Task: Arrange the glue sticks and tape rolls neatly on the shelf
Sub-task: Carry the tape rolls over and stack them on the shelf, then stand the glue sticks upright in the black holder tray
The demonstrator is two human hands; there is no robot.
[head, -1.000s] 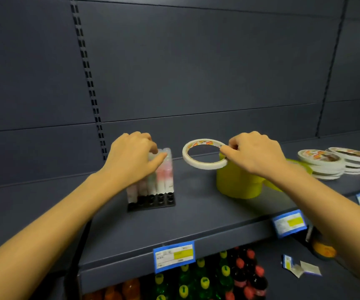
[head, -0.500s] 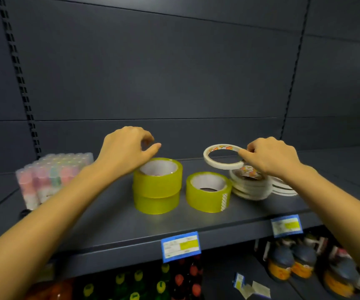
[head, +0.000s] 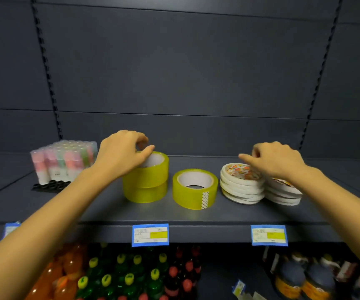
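From the head camera, the left hand point(head: 121, 153) steadies the stacked yellow tape rolls point(head: 145, 180), thumb and fingers pinching the top roll's rim. The right hand point(head: 274, 160) rests curled over the white tape stack point(head: 242, 185), its grip now empty; half a second ago it pinched a thin roll above. Glue sticks point(head: 64, 159) stand at the shelf's point(head: 101, 208) left.

Two bare forearms enter from the lower corners, each uncovered from the frame edge to the wrist; no sleeve, cuff or glove shows. The left hand point(head: 123, 152) and the right hand point(head: 276, 160) carry no ring, watch, bracelet or strap. Fingernails appear short and unpainted where visible. No marking appears on either arm, and nothing above the forearms is in view.
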